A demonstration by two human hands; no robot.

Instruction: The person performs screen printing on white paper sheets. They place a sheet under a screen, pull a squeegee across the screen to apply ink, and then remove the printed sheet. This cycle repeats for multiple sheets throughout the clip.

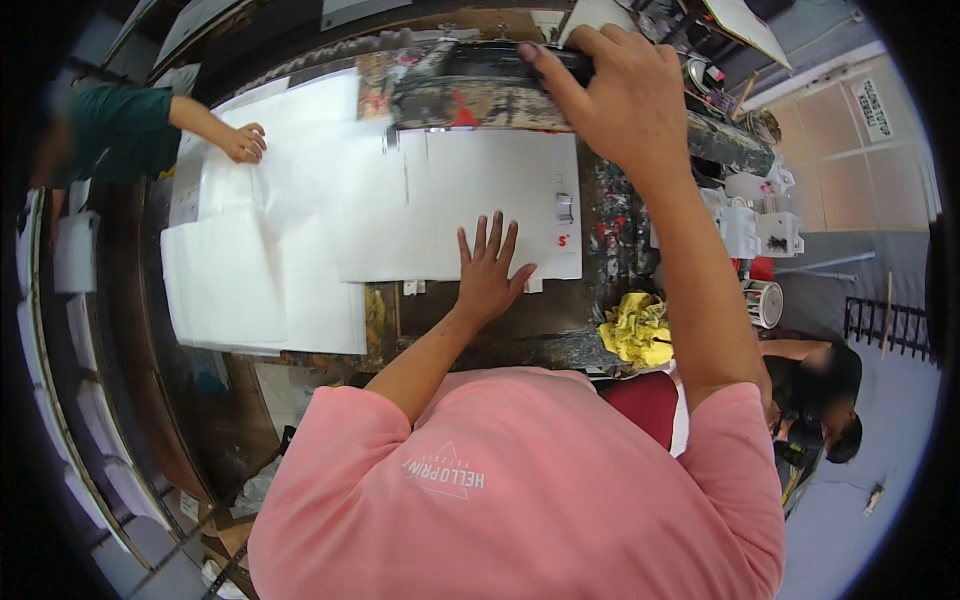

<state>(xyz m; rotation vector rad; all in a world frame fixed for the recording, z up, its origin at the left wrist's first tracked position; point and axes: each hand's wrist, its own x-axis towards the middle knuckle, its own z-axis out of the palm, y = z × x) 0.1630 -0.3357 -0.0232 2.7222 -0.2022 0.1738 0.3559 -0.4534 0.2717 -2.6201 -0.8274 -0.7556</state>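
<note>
Head view: left hand (488, 268), fingers spread wide, flat on thin white rectangular sheet (470, 195); right hand (632, 90) holds dark, paint-stained wooden frame (510, 103).

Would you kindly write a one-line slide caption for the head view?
Left hand spread over a white sheet, right hand gripping a dark, paint-stained bar.

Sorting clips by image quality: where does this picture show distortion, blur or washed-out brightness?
Head view: shelves curve at the left, toward the black rim; head view: the white paper looks nearly washed out, the left hand fairly crisp; head view, right: blur covers part of a co-worker's head.
</note>
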